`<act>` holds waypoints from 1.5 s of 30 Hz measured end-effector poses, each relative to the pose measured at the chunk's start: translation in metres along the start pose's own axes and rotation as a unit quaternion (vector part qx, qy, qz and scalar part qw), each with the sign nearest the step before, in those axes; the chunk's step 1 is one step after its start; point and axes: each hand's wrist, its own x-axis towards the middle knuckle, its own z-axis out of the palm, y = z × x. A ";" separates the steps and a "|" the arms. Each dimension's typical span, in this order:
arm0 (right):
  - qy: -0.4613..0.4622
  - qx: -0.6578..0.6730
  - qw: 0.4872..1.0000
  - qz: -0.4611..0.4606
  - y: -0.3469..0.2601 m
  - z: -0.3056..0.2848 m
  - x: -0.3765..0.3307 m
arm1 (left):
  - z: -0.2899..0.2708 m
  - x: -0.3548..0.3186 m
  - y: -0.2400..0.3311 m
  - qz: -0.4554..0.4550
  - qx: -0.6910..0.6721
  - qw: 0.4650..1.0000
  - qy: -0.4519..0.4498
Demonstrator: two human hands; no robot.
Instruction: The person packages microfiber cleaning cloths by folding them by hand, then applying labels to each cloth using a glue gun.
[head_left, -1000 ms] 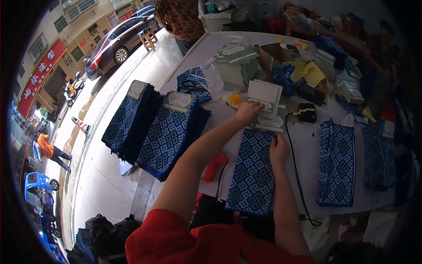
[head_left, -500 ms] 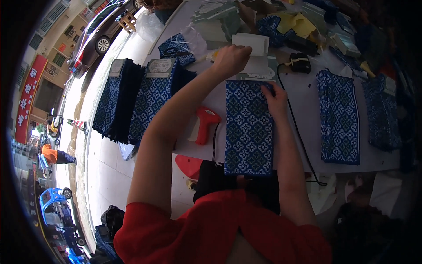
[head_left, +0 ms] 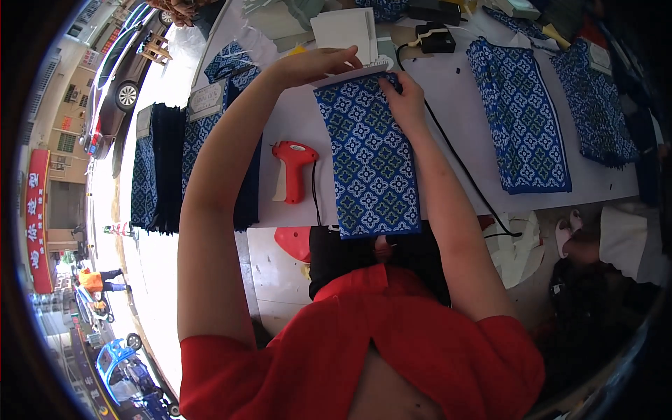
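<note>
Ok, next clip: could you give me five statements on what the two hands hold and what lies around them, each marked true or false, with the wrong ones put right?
1. The right grip holds the patterned cloth near its top right corner. True.
2. The red pistol-shaped tool lies to the right of that cloth. False: the red pistol-shaped tool lies to its left.
3. The left grip is at the pale card along the cloth's top edge. True.
4. The person's sleeves are blue. False: the sleeves are red.
5. More blue-patterned cloth lies to the right of the right forearm. True.
</note>
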 end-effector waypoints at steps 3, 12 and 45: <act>-0.019 0.052 0.998 -0.016 0.005 0.005 0.000 | 0.001 0.006 -0.012 -0.032 0.033 0.999 -0.013; -0.022 -0.032 0.999 -0.011 -0.004 -0.001 0.003 | -0.002 0.011 -0.020 0.026 0.112 0.993 0.015; -0.046 0.218 0.971 0.084 -0.016 0.003 0.003 | 0.028 0.009 -0.016 0.076 0.169 0.980 0.074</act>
